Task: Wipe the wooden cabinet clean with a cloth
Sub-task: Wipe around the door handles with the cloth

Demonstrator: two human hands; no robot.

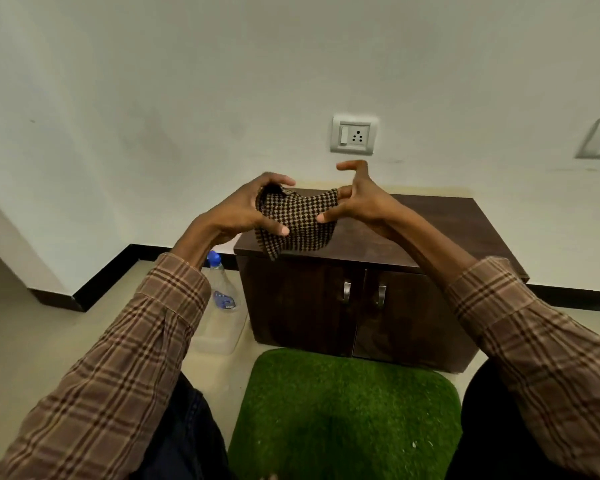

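Note:
A low dark wooden cabinet point(430, 230) with two doors and metal handles stands against the white wall. A brown-and-black checked cloth point(297, 220) is held up in the air above the cabinet's left end. My left hand point(243, 209) grips the cloth's left edge, thumb in front. My right hand point(357, 199) pinches its right edge between thumb and middle fingers, with the index finger raised free. The cloth hangs folded between both hands, clear of the cabinet top.
A clear bottle with a blue cap point(222, 289) stands on the floor left of the cabinet, beside a translucent plastic box point(219, 334). A green grass-like mat point(343, 410) lies in front. A wall socket point(353, 135) sits above the cabinet.

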